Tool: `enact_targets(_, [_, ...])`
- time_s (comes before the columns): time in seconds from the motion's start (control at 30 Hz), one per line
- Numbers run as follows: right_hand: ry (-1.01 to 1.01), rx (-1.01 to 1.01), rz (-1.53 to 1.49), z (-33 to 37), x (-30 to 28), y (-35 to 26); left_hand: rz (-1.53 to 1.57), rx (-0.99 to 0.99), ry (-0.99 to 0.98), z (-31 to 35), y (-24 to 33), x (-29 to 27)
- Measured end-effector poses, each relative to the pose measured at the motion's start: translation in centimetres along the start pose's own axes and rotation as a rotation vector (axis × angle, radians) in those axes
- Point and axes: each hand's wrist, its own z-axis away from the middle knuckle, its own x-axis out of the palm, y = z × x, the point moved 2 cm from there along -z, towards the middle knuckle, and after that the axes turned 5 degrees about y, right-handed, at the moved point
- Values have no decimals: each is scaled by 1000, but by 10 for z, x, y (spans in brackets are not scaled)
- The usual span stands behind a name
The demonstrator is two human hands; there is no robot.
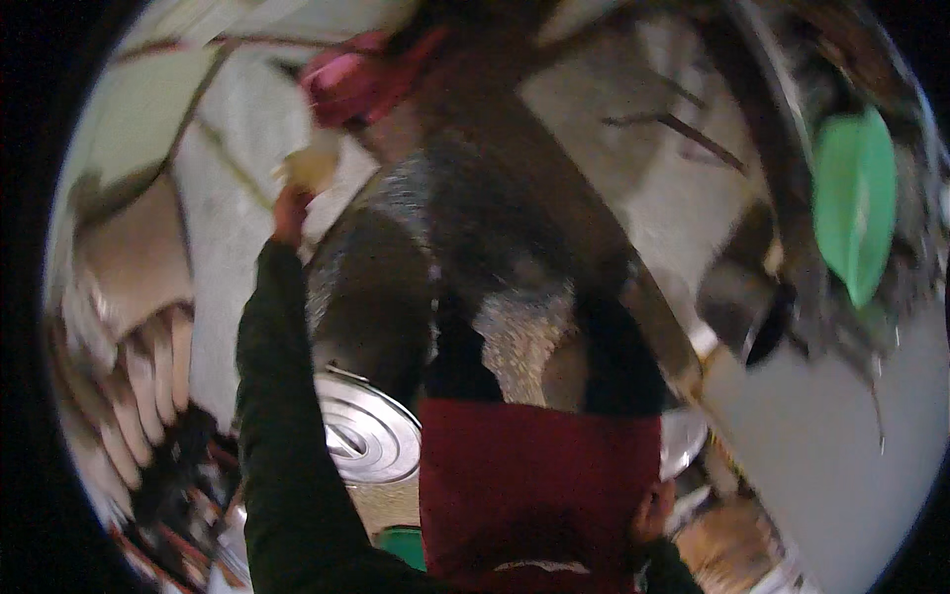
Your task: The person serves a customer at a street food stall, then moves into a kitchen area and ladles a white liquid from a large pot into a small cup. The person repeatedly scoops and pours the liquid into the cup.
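Beyond the lid (368, 436), the left hand (290, 211) pinches a pale object (315, 164) between fingers, outstretched seemingly for reach; fingers on the right hand (653, 512) cannot be told.

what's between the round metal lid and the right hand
In the head view, a red cloth fills the stretch between the round metal lid and the right hand.

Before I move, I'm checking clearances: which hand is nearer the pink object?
Left. The left hand is a little below and left of the pink object; the right hand is far lower, beside the red cloth.
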Motion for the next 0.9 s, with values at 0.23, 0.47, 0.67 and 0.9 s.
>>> enact_targets(0.23, [-123, 360, -191, 43, 2, 9, 562, -272, -433, 209, 112, 0])
enact_targets(0.47, [-96, 666, -78, 113, 20, 177, 239, -218, -492, 481, 242, 29])
enact_targets(0.67, [-249, 828, 83, 121, 93, 314, 272, -251, -548, 680, 264, 45])
enact_targets(0.9, [-79, 647, 202, 127, 141, 360, 170, -290, -705, 822, 238, 40])
